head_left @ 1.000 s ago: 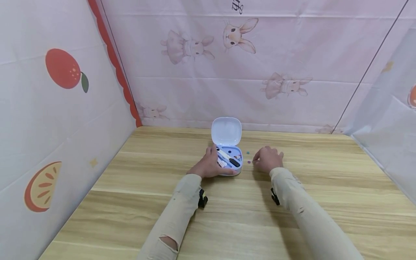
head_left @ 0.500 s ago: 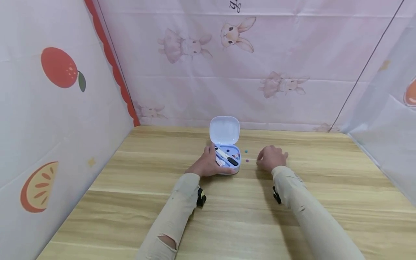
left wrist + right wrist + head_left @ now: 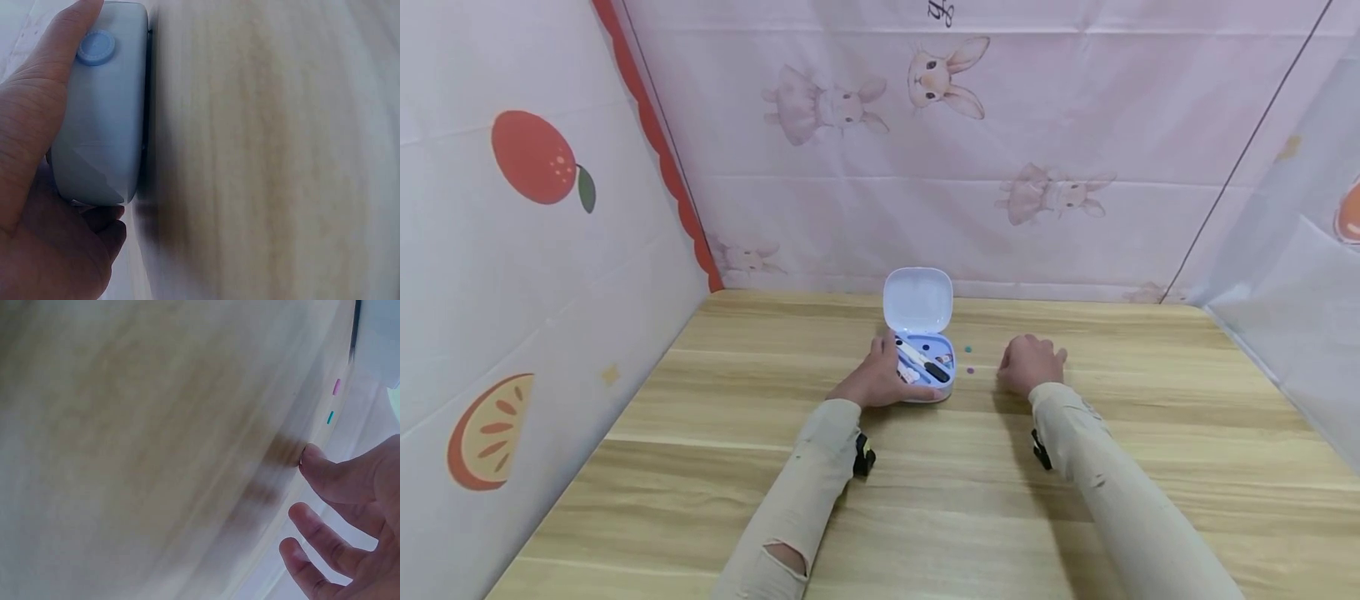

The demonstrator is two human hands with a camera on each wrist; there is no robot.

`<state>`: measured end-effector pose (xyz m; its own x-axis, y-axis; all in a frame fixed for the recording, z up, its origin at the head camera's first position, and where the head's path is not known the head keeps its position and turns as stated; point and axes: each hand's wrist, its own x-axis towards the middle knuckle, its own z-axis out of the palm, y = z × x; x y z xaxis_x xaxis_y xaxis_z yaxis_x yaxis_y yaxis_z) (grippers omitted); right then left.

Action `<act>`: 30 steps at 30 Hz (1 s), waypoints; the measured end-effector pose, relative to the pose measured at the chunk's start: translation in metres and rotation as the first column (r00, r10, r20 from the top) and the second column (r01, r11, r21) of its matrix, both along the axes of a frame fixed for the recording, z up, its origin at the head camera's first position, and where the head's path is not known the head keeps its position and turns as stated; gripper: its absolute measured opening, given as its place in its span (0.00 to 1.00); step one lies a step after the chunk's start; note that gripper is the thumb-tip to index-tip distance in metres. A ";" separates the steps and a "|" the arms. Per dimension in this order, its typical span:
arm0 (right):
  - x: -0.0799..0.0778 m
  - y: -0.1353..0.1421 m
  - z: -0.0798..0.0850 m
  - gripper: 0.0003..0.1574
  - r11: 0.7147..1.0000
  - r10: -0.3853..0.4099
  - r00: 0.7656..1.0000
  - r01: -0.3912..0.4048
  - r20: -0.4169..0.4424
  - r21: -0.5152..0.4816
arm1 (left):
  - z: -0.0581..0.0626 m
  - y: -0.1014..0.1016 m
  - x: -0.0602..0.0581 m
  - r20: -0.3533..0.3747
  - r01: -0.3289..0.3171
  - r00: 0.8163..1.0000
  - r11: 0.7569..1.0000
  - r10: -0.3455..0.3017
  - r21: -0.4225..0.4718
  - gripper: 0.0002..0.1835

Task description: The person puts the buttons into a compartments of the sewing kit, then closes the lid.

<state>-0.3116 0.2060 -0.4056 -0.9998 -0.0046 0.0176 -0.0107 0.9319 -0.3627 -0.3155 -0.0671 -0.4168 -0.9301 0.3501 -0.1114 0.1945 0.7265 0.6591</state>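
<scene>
A small white-and-lavender case (image 3: 952, 388) stands on the table with its lid (image 3: 917, 300) raised. Inside lie a white tool with a black end (image 3: 937, 372), dark discs (image 3: 926, 347) and other small pieces. My left hand (image 3: 876, 375) grips the case from its left side, thumb along the front; the left wrist view shows the thumb beside a round blue catch (image 3: 96, 47). To the right of the case, my right hand (image 3: 1032, 365) is low over the table. Its thumb and forefinger come together; a tiny dark edge shows at the tips (image 3: 306, 454), too small to identify.
Between the case and my right hand lie two tiny flat pieces, one teal (image 3: 967, 349) and one purple (image 3: 970, 370). A pink rabbit-print sheet (image 3: 820, 208) hangs behind the wooden table (image 3: 940, 517). White printed sheets flank both sides.
My right hand has drawn a little to the right, away from the purple and teal pieces. The left hand stays on the case. The head view has shifted slightly.
</scene>
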 end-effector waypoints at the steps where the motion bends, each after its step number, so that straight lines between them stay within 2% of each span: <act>1: 0.000 0.000 0.000 0.05 1.000 0.002 1.000 -0.002 -0.003 0.003 | -0.001 0.000 0.000 0.004 0.000 1.000 1.000 0.000 -0.003 0.77; 11: -0.002 -0.001 -0.003 0.08 1.000 0.018 0.998 -0.017 -0.060 0.015 | 0.001 0.001 0.002 -0.004 0.004 1.000 1.000 -0.004 0.007 0.77; 16: 0.000 -0.014 0.007 0.09 0.999 0.029 0.987 -0.034 -0.159 -0.029 | 0.000 0.001 0.002 -0.001 0.000 1.000 1.000 0.000 0.005 0.77; 19: 0.001 -0.023 0.013 0.09 0.995 0.037 0.981 -0.054 -0.191 -0.083 | 0.000 0.001 0.001 -0.003 -0.005 1.000 1.000 0.005 -0.003 0.78; 24: -0.001 -0.039 0.017 0.09 0.962 0.025 0.987 -0.066 -0.156 -0.264 | 0.001 0.000 0.001 -0.010 -0.001 1.000 1.000 0.001 -0.005 0.78; 26: -0.001 -0.044 0.018 0.10 0.936 0.028 0.991 -0.071 -0.129 -0.344 | 0.001 0.000 0.001 -0.012 0.005 1.000 1.000 -0.005 -0.006 0.77; 30: -0.002 -0.054 0.018 0.12 0.895 0.058 0.994 -0.091 -0.088 -0.437 | 0.001 0.000 0.002 -0.015 0.012 1.000 1.000 -0.012 -0.009 0.77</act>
<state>-0.3136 0.1519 -0.3874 -0.9929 -0.0540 0.1059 -0.1145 0.6727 -0.7310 -0.3133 -0.0669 -0.4155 -0.9276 0.3600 -0.1002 0.2131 0.7300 0.6493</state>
